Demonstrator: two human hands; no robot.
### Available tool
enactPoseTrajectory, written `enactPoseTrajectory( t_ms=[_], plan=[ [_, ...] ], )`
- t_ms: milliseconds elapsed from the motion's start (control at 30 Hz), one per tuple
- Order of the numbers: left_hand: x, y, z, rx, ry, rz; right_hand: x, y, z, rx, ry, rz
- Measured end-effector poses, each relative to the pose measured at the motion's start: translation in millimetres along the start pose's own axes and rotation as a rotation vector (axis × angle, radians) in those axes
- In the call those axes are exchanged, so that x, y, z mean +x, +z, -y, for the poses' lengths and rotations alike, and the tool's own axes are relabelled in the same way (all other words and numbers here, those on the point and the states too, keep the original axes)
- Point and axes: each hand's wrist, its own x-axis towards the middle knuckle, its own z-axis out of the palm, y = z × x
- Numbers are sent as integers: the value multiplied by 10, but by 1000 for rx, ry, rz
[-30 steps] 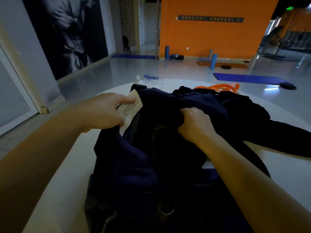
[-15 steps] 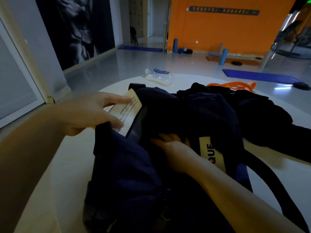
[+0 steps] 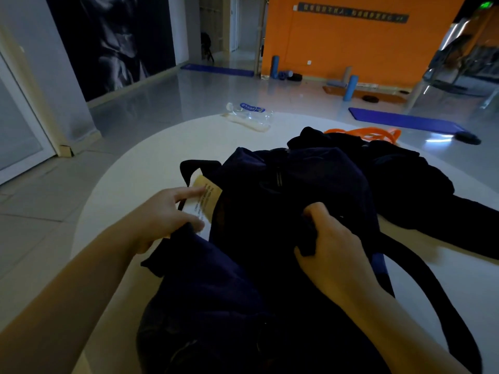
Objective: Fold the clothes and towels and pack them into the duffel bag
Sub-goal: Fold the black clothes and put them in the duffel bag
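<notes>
A dark navy duffel bag (image 3: 243, 292) lies on the round white table (image 3: 151, 163), its mouth toward me. My left hand (image 3: 164, 214) pinches the bag's left edge beside a cream care label (image 3: 205, 195). On the right side of the opening, my right hand (image 3: 332, 249) grips a bunch of dark fabric. A black garment (image 3: 413, 184) lies spread on the table behind and right of the bag. The bag's black strap (image 3: 437, 292) curves over the table at right. The inside of the bag is too dark to make out.
A clear plastic water bottle (image 3: 251, 112) lies at the table's far edge. An orange band (image 3: 370, 133) pokes out behind the black garment. Blue mats and foam rollers sit on the shiny floor near the orange wall.
My right hand, flat inside the bag half a second ago, has come up and closed on dark fabric at the right of the opening. My left hand stays on the left edge.
</notes>
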Motion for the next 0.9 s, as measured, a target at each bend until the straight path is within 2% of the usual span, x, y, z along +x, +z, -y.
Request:
enactPoseTrajectory(
  t_ms=[33,100,133,200,233,267,367,400,500,633,667,700,767,800,833,900],
  plan=[
    [5,27,36,63,17,-19,-28,-17,-32,39,32,-19],
    [0,82,94,391,143,-180,-72,-16,-80,102,85,-37],
    [-8,125,103,539,270,-306,-86,-4,-92,135,110,-36],
    [-90,277,9,641,547,-515,-94,29,-97,180,142,-46],
    [-124,386,-69,643,623,-524,-93,52,-99,184,146,-57],
    [-149,517,-175,625,608,-452,-88,69,-101,180,148,-65],
    [-38,909,-423,522,211,-43,-97,91,-97,133,130,-50],
    [5,1016,-460,458,169,4,-116,94,-109,111,110,-35],
    [43,1255,-392,323,295,-39,-176,46,-140,135,23,74],
    [45,1407,-236,251,466,-170,-240,-198,-288,134,-22,465],
    [47,1424,-203,254,493,-191,-257,-277,-329,138,-27,447],
    [53,1437,-167,255,510,-207,-266,-346,-371,155,-40,313],
    [54,1466,-99,243,530,-247,-244,-432,-491,111,-16,-99],
    [58,1488,-64,251,534,-281,-198,-440,-542,42,18,-229],
    [63,1510,-37,278,541,-326,-135,-419,-598,-41,60,-263],
    [67,1536,-1,326,553,-411,-6,-280,-674,-154,175,-113]
  ],
)
